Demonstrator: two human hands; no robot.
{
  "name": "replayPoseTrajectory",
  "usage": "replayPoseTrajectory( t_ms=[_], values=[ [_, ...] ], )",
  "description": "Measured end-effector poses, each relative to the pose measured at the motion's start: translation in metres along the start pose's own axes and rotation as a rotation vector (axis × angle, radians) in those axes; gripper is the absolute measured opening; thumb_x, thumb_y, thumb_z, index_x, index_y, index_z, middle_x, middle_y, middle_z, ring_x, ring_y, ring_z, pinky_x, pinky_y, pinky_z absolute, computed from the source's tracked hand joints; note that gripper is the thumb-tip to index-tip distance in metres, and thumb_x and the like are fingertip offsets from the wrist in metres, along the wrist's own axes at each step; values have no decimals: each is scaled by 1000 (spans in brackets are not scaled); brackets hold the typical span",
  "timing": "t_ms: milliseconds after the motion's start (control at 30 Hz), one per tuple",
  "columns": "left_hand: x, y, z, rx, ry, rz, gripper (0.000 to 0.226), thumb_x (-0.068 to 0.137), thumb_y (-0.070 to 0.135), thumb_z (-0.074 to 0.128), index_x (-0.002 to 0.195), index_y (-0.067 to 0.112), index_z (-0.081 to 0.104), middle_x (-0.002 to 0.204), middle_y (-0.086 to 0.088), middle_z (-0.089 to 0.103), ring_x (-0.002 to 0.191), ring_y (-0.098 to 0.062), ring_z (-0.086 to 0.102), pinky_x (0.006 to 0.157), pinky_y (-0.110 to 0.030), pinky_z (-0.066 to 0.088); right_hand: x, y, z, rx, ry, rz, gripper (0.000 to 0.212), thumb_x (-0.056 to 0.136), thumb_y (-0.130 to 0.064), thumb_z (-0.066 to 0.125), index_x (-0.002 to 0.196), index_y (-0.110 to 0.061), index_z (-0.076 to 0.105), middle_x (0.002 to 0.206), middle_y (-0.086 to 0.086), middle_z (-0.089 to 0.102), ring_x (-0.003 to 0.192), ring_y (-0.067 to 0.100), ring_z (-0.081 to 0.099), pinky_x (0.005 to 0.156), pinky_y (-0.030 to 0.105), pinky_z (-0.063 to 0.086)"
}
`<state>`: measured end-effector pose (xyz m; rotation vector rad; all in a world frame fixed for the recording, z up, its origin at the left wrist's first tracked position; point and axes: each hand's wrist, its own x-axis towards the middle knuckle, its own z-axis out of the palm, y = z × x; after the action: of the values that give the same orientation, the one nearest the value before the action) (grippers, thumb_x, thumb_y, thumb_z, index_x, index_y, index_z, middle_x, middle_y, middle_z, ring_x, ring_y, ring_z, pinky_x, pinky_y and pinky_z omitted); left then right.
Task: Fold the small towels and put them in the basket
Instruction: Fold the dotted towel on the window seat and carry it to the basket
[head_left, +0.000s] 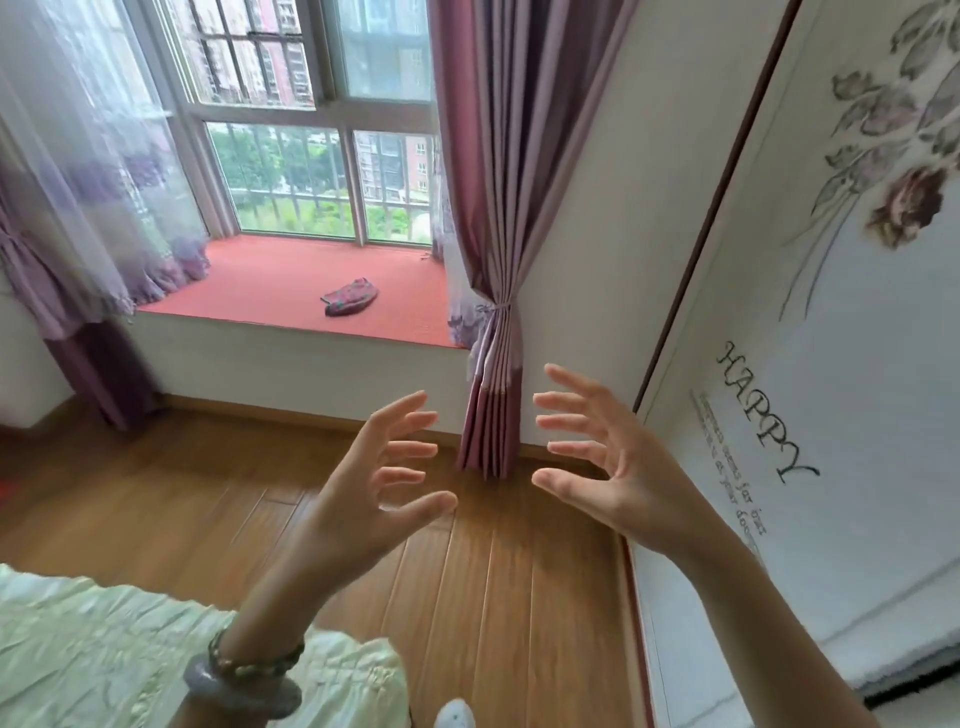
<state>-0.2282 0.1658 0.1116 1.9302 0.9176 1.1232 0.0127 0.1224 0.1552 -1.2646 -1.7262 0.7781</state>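
Head view shows no towel or basket; only a crumpled purplish cloth (349, 303) on the red window seat (249, 291), mid-frame. Left hand (363, 499) and right hand (608, 467) hover at centre with fingers spread, holding nothing. Folding seems unstarted; next, find a towel.

Left wrist: grey bangle (244, 688), beaded bracelet (249, 661); forearms bare.

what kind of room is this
Most likely a bedroom in an upper-floor flat. A bay window seat with purple curtains looks out on apartment blocks, a sliding wardrobe door printed with flowers and "HAPPY" stands at right, and pale green bedding lies at lower left.
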Motion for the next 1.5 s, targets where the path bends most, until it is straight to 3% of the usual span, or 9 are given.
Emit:
replayPoseTrajectory(
  t_ms=[233,367,600,700,933,1100,1300,1500],
  values=[
    [134,-67,-35,-21,56,-50,77,66,42,74,132,48,36,125,24,53,111,-8,59,86,-23,53,160,41,-9,-30,-33,-54,77,73,-22,76,132,-49,33,125,-18,54,114,2,56,94,24,50],
    [193,-99,-55,-11,76,-84,77,66,43,74,133,46,36,125,24,53,112,-9,59,86,-22,52,239,65,-6,12,-68,-65,78,73,-18,77,136,-39,35,125,-13,56,112,3,57,92,22,51],
    [277,-161,-92,23,162,-151,80,67,42,74,137,35,37,125,22,54,111,-9,60,86,-24,53,370,109,14,59,-155,-94,76,70,-27,74,134,-40,35,124,-14,55,111,-1,56,88,13,48],
    [318,-193,-110,33,207,-176,81,67,42,74,138,34,37,126,21,54,111,-10,60,85,-23,52,435,132,24,108,-204,-113,76,73,-18,77,136,-37,37,123,-10,56,111,3,57,90,18,50],
    [422,-262,-156,75,337,-253,80,67,40,74,137,35,37,128,16,55,111,-8,59,85,-21,52,598,177,46,183,-324,-154,77,73,-18,76,138,-34,37,124,-9,57,114,9,58,94,32,51],
    [477,-299,-192,105,410,-307,79,67,39,74,137,37,37,128,14,54,110,-7,59,85,-21,52,694,192,70,206,-402,-192,78,74,-12,77,138,-32,37,125,-6,57,113,9,59,92,31,53],
    [518,-350,-238,116,453,-364,78,71,20,77,136,35,37,128,12,54,110,-7,59,86,-24,52,775,203,114,225,-473,-189,76,75,-12,76,134,-39,35,124,-10,56,112,6,58,93,30,52],
    [556,-417,-306,67,405,-381,79,67,37,75,136,39,37,124,21,55,112,-8,58,88,-25,51,845,215,170,243,-445,-130,77,72,-13,75,137,-34,38,125,-3,57,112,8,59,94,31,51]
  ],
)
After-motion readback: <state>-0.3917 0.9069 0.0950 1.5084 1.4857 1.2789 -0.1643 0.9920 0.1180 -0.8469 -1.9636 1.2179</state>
